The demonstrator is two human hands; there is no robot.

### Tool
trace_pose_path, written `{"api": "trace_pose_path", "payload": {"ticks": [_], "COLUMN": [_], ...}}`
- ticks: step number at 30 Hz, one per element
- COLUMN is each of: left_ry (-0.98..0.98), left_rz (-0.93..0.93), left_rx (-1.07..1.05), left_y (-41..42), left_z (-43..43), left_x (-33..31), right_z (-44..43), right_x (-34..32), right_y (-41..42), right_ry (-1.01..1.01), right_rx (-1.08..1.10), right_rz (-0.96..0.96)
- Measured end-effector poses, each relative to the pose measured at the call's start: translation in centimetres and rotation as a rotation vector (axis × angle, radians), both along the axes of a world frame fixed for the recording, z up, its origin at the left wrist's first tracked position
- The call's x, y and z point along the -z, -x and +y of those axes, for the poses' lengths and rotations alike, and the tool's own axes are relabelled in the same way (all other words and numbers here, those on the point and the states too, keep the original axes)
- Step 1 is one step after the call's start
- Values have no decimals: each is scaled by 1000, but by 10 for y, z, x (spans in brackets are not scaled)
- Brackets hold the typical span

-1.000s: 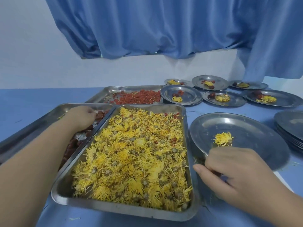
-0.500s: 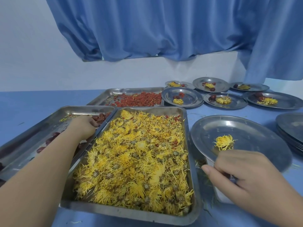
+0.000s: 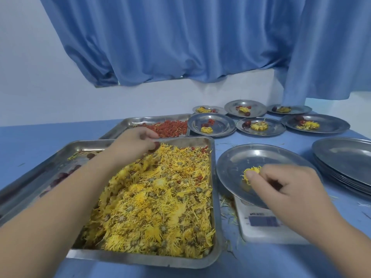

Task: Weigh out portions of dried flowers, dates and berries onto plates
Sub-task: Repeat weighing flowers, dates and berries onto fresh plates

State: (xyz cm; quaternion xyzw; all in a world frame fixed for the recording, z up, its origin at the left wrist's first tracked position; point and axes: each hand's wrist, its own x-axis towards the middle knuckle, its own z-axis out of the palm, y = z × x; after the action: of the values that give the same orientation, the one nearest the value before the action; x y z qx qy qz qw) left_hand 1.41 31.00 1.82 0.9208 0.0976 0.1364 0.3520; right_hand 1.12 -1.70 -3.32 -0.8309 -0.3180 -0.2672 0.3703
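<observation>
A big steel tray of yellow dried flowers (image 3: 156, 201) lies in front of me. Left of it is the date tray (image 3: 30, 173), and behind it the tray of red berries (image 3: 170, 128). My left hand (image 3: 132, 144) hovers over the flower tray's far edge, its fingertips pinching a dark red date (image 3: 155, 146). A steel plate (image 3: 241, 157) rests on the white scale (image 3: 261, 221) at the right. My right hand (image 3: 281, 183) reaches over that plate with curled fingers, and its thumb and fingers pinch the single dried flower (image 3: 252, 172) lying there.
Several filled plates (image 3: 259, 126) with flowers and red fruit sit at the back right. A stack of empty plates (image 3: 345, 163) stands at the right edge. Loose petals litter the blue table (image 3: 226, 209) by the scale. A blue curtain hangs behind.
My left hand has come out of the date tray with a date, moving right over the flower tray's far edge. My right hand has moved from the plate's near rim onto the flower.
</observation>
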Motion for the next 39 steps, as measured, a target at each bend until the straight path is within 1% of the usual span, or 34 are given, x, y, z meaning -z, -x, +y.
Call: {"api": "trace_pose_path", "payload": {"ticks": [3, 6, 10, 13, 17, 21, 24, 27, 29, 31, 33, 35, 39], "left_ry": [-34, -47, -87, -181, -252, -325, -323, -394, -437, -498, -609, -684, -655], "left_rz": [0, 7, 3, 2, 10, 17, 10, 11, 34, 105, 193, 236, 243], "left_rx": [183, 308, 350, 359, 411, 445, 348, 191, 98, 36, -7, -43, -81], "left_y": [-4, -13, -28, -38, -43, -50, -67, -91, -106, -120, -136, -153, -180], "left_z": [-58, -103, -138, -153, -158, -135, -98, -56, -26, 2, 26, 44, 61], "left_x": [-1, 5, 17, 25, 34, 28, 14, 4, 3, 4, 8, 12, 19], "right_z": [-13, -29, -42, -44, -40, -33, -27, -14, -3, 6, 13, 15, 11], "right_x": [-2, -4, -4, -3, 0, -8, -31, -52, -62, -67, -69, -67, -58], "right_y": [-11, -23, -37, -38, -32, -34, -51, -72, -85, -98, -110, -120, -133], "right_ry": [-203, -387, -573, -585, -463, -300, -135, 75, 175, 252, 345, 426, 487], "right_rx": [86, 107, 104, 101, 115, 42, 6, -55, -103, -152, -188, -210, -182], "right_rz": [130, 221, 339, 336, 272, 317, 265, 184, 148, 153, 186, 215, 240]}}
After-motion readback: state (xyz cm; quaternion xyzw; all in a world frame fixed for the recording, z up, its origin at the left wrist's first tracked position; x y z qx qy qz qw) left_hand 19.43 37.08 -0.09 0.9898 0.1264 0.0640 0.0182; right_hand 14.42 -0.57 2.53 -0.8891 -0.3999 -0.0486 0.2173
